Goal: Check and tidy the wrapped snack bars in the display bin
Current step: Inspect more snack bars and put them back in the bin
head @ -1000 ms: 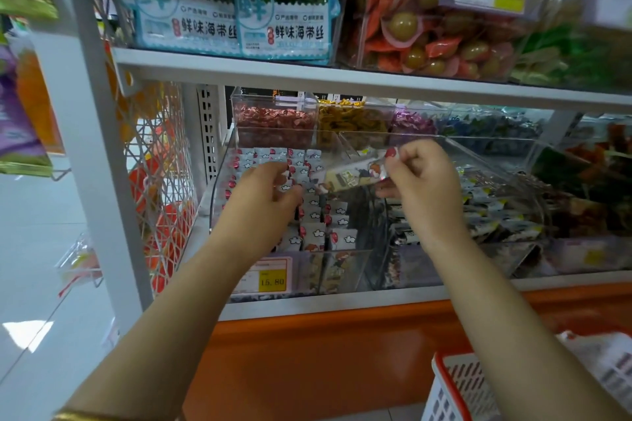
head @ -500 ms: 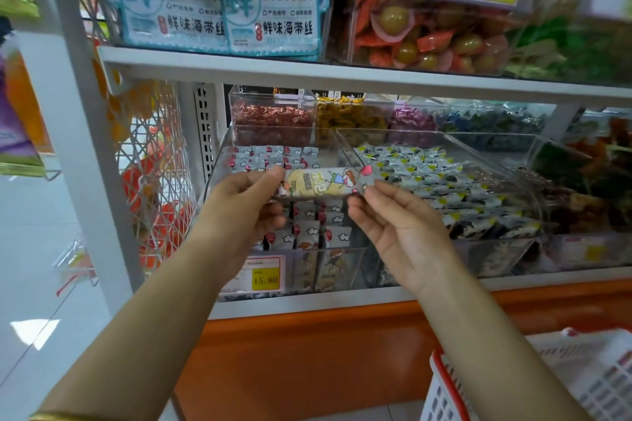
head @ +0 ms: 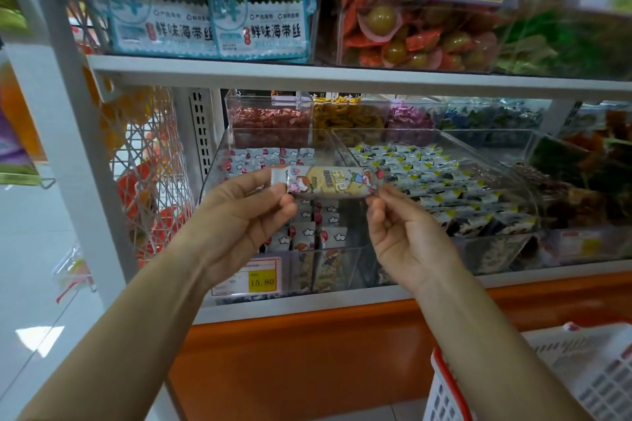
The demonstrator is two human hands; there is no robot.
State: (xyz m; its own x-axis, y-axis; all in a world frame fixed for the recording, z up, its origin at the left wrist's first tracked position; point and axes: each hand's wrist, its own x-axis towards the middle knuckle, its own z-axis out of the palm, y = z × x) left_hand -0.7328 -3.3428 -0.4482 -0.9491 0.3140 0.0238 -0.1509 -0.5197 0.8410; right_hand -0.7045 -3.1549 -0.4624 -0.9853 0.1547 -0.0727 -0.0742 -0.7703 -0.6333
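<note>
A wrapped snack bar [head: 327, 182], yellow and white with cartoon figures, is held level in front of the clear display bin [head: 219, 167]. My left hand [head: 246, 215] pinches its left end between thumb and fingers. My right hand [head: 407, 232] pinches the right end, palm facing me. Below and behind the bar, the bin holds several small white-and-red wrapped bars [head: 307, 232] in rows.
A second clear bin [head: 513, 161] to the right holds black, white and yellow packets [head: 444, 181]. A yellow price tag [head: 261, 280] is on the bin front. A shelf [head: 342, 75] hangs above. A red-and-white basket [head: 478, 386] stands at lower right; a wire rack [head: 150, 174] is left.
The bar came out from above the bin toward me and was turned level. My left hand took its left end; my right hand turned palm-up and now pinches the right end.
</note>
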